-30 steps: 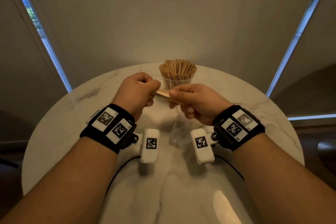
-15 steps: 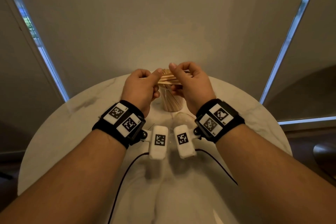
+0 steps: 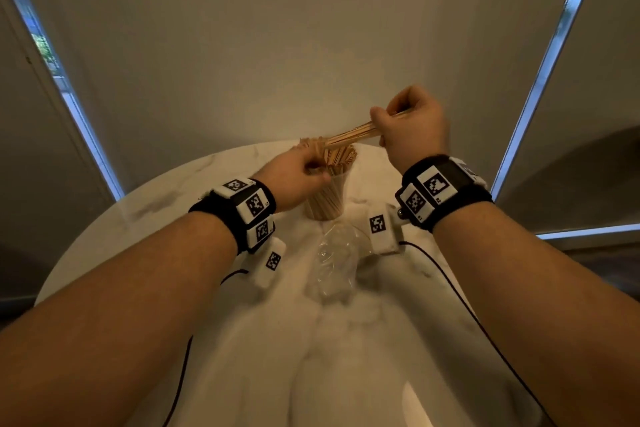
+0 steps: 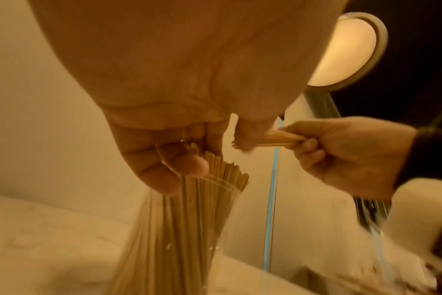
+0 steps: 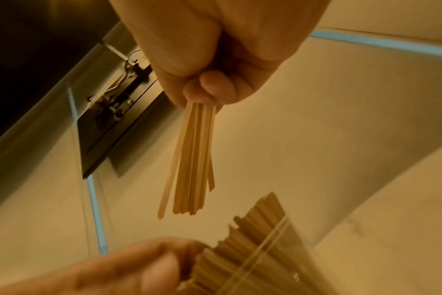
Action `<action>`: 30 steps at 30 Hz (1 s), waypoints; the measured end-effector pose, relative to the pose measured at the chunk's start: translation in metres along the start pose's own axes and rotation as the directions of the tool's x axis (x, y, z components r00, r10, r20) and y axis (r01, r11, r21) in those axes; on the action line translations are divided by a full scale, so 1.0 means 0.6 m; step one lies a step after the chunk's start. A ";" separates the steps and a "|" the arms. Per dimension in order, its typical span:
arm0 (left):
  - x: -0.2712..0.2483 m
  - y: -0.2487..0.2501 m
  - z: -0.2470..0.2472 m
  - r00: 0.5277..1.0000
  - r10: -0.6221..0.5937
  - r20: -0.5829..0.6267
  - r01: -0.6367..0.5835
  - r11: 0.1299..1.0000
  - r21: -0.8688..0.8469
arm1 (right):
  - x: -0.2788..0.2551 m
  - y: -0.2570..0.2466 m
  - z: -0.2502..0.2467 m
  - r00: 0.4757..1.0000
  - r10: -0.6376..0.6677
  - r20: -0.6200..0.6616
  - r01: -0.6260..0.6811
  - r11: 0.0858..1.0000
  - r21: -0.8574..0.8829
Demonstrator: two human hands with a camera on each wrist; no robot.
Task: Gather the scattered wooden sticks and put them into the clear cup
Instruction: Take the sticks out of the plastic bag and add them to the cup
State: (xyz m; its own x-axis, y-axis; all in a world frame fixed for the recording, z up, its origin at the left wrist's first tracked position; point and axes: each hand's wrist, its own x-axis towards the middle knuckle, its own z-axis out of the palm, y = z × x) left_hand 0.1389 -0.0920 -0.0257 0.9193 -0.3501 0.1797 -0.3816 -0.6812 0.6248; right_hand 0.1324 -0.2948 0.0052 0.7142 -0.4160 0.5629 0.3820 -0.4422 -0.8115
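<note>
The clear cup [image 3: 327, 198] stands on the round marble table [image 3: 145, 215], packed full of wooden sticks. The left hand [image 3: 294, 177] curls its fingers around the cup's rim. Above, the right hand [image 3: 410, 125] pinches a small bunch of sticks [image 3: 349, 135], tips slanting down toward the cup.

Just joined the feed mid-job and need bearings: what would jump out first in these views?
The right hand, raised above the table, pinches a small bundle of wooden sticks angled down toward the clear cup, which is already packed with sticks. The left hand is at the cup's rim, fingers against the stick tops. A crumpled clear wrapper lies nearer the person.
</note>
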 end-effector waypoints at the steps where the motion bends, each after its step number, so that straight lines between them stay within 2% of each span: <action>1: 0.002 -0.003 0.000 0.999 0.033 0.014 -0.034 0.995 0.091 | 0.002 -0.003 0.000 0.999 -0.043 0.029 0.044 0.997 -0.057; 4: -0.004 -0.009 -0.010 0.999 0.037 -0.014 -0.034 0.983 0.181 | 0.005 -0.023 0.003 0.964 -0.199 0.176 0.233 0.951 -0.202; 7: -0.015 -0.018 -0.025 0.998 0.055 0.006 -0.055 0.987 0.153 | 0.006 -0.050 0.006 0.850 -0.355 0.388 0.484 0.818 -0.311; 10: -0.030 -0.018 -0.033 0.997 0.082 -0.014 -0.079 0.988 0.130 | 0.004 -0.070 0.021 0.742 -0.374 0.557 0.614 0.712 -0.340; 13: -0.038 -0.016 -0.034 0.988 0.118 -0.103 -0.103 0.985 0.136 | -0.009 -0.075 0.038 0.678 -0.311 0.666 0.644 0.688 -0.335; 16: -0.040 -0.012 -0.032 0.974 0.122 -0.192 -0.088 0.980 0.177 | -0.029 -0.055 0.053 0.685 -0.243 0.687 0.600 0.722 -0.343; 19: -0.041 -0.009 -0.027 0.987 0.082 -0.139 -0.059 0.984 0.169 | -0.041 -0.029 0.057 0.684 -0.169 0.710 0.548 0.761 -0.347; 22: -0.046 -0.012 -0.016 0.996 0.069 -0.051 -0.066 0.996 0.056 | -0.048 -0.014 0.054 0.644 -0.275 0.714 0.668 0.658 -0.348; 23: -0.047 -0.015 -0.013 0.996 0.074 -0.044 -0.072 0.996 0.052 | -0.051 -0.010 0.054 0.616 -0.291 0.732 0.687 0.652 -0.320; 26: -0.048 -0.025 -0.010 0.993 0.092 -0.078 -0.090 0.996 0.026 | -0.064 0.002 0.058 0.521 -0.172 0.836 0.689 0.663 -0.293; 30: -0.049 -0.035 -0.012 0.987 0.117 -0.111 -0.117 0.993 0.005 | -0.069 0.017 0.053 0.517 -0.139 0.844 0.707 0.626 -0.330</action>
State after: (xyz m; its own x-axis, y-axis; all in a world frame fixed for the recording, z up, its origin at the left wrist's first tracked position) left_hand 0.1207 -0.0629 -0.0389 0.8735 -0.3539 0.3345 -0.4869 -0.6389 0.5956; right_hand 0.1254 -0.2569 -0.0315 0.8116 0.5171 0.2717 0.5502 -0.8330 -0.0579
